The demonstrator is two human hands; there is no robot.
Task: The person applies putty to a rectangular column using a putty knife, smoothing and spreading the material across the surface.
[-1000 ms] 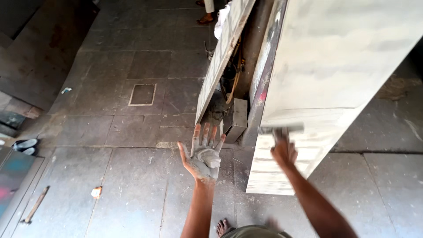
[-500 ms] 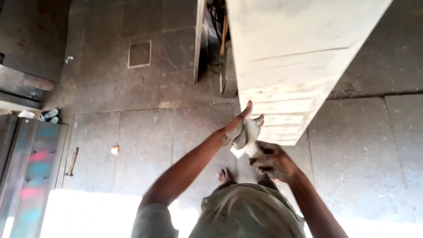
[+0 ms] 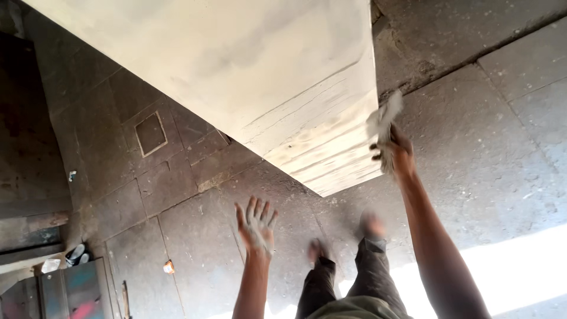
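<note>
Both hands work: right hand [image 3: 394,155] grips a rag [image 3: 383,121], best pressed flat against the white board [image 3: 248,65]; left hand [image 3: 257,227] hangs spread, empty.

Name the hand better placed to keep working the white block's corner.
Right. The right hand holds a scraper against the white block; the left hand hangs open and empty below.

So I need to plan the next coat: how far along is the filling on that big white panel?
The broad face of the white panel already looks coated, pale and fairly even. In hand: the right hand presses a putty-caked tool against the panel's corner edge, while the left hand, smeared with filler, hangs open and empty. Left: the lower edge band shows streaky ridges, not yet smooth.
</note>
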